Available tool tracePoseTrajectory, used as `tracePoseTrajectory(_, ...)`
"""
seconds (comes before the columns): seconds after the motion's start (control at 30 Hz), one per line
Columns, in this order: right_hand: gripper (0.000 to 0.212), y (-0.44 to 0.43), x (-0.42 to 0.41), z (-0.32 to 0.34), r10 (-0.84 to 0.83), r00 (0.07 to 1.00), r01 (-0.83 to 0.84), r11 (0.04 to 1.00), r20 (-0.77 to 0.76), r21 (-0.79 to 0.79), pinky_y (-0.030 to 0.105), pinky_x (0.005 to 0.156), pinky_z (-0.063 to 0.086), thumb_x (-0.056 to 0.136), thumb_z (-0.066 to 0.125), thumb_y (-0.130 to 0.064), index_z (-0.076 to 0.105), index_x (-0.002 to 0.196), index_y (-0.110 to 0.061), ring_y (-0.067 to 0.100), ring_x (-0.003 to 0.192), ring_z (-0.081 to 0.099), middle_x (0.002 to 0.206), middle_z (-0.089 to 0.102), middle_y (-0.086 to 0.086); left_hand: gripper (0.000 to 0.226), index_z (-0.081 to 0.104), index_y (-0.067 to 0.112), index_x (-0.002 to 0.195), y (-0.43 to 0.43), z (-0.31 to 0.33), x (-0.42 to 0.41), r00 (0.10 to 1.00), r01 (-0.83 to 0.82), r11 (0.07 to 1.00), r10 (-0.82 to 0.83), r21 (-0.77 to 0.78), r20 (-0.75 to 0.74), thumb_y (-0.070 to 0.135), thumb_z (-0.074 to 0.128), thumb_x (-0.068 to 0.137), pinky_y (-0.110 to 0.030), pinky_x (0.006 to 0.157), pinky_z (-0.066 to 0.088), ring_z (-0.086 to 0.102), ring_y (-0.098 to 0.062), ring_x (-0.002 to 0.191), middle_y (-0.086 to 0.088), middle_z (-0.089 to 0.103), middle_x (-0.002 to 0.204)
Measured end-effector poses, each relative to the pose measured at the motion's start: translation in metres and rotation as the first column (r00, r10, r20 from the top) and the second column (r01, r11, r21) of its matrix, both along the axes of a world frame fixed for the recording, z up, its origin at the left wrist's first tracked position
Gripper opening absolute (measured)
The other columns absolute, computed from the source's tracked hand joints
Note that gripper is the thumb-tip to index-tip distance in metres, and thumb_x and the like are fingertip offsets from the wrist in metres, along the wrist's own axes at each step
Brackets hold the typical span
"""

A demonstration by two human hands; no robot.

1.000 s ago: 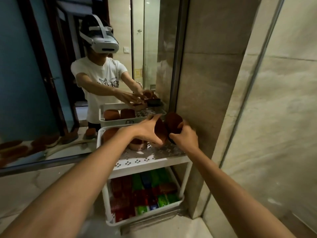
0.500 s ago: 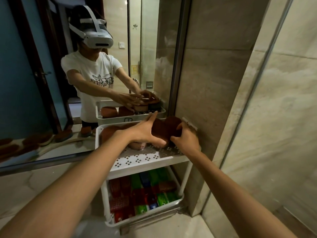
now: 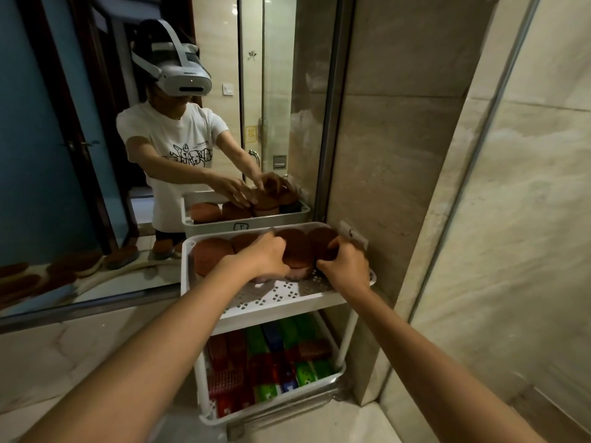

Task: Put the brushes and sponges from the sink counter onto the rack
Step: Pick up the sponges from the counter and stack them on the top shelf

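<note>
A white two-tier rack stands on the counter against the mirror. Several round brown brushes stand in a row on its perforated top shelf; the leftmost brush is free of my hands. My left hand curls around one round brush in the middle of the row. My right hand grips the rightmost round brush by the wall. The lower shelf holds several red, green and blue sponges, packed side by side.
A large mirror behind the rack reflects a person with a headset and the rack. In it, long brown brushes lie on the counter at left. A marble wall and a glass panel close the right side.
Both hands have lowered the two round brushes from above the shelf down into the row at the back of the top shelf. The view has shifted slightly closer.
</note>
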State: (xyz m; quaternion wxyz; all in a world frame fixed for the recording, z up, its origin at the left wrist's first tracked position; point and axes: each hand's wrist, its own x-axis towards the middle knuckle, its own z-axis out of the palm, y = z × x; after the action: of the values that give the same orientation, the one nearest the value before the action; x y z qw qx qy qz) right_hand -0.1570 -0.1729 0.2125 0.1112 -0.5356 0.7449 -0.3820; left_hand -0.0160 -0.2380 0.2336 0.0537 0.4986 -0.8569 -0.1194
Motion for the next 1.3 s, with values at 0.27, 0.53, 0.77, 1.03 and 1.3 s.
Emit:
tracePoseTrajectory(0.27,0.036,-0.013,-0.011,-0.002,0.130,0.989,-0.119,0.985,-0.077,0.126,0.031,0.092,0.047,0.084,0.065,-0.014,0.052,0.118,-0.013,0.022,0.114,0.056,0.124,0.058,0.009,0.073,0.047,0.018,0.134,0.001,-0.001,0.001,0.988,0.043,0.991,-0.023,-0.127,0.153,0.064,0.055,0.077,-0.041,0.099,0.039,0.049,-0.029,0.123,-0.009,0.054,0.133)
tracePoseTrajectory(0.53,0.039,-0.020,-0.012,-0.004,0.107,0.973,-0.076,0.985,-0.203,0.154,0.036,0.100,0.047,0.088,0.058,-0.015,0.048,0.125,-0.015,0.025,0.120,0.051,0.134,0.049,0.009,0.062,0.017,0.023,0.151,0.002,-0.008,-0.001,0.953,0.027,0.987,0.023,-0.160,0.301,0.045,0.037,0.096,-0.044,0.112,0.022,0.016,-0.032,0.144,-0.014,0.019,0.157)
tracePoseTrajectory(0.77,0.035,-0.031,-0.013,-0.002,0.173,0.959,-0.147,0.981,-0.224,0.128,0.036,0.102,0.047,0.091,0.052,-0.009,0.053,0.126,-0.015,0.023,0.119,0.054,0.133,0.054,0.009,0.064,0.036,0.020,0.142,0.004,-0.004,-0.005,0.975,0.005,0.980,0.039,-0.197,0.219,0.055,0.044,0.089,-0.044,0.107,0.029,0.032,-0.032,0.136,-0.013,0.040,0.145)
tracePoseTrajectory(1.03,0.037,-0.042,-0.016,-0.005,0.214,0.922,-0.160,0.970,-0.321,0.185,0.036,0.108,0.036,0.092,0.052,-0.018,0.050,0.129,-0.012,0.027,0.128,0.044,0.139,0.045,0.013,0.060,0.033,0.018,0.143,0.001,-0.002,-0.009,0.965,-0.013,0.984,0.058,-0.176,0.254,0.048,0.043,0.092,-0.044,0.107,0.029,0.028,-0.033,0.138,-0.015,0.035,0.148)
tracePoseTrajectory(1.3,0.041,-0.041,-0.012,-0.007,0.245,0.858,-0.147,0.959,-0.450,0.243,0.039,0.111,0.035,0.095,0.045,-0.018,0.043,0.136,-0.014,0.029,0.133,0.040,0.144,0.042,0.012,0.057,0.033,0.018,0.143,0.002,-0.005,-0.013,0.961,-0.029,0.982,0.079,-0.188,0.266,0.045,0.042,0.094,-0.043,0.107,0.028,0.025,-0.033,0.139,-0.015,0.034,0.149)
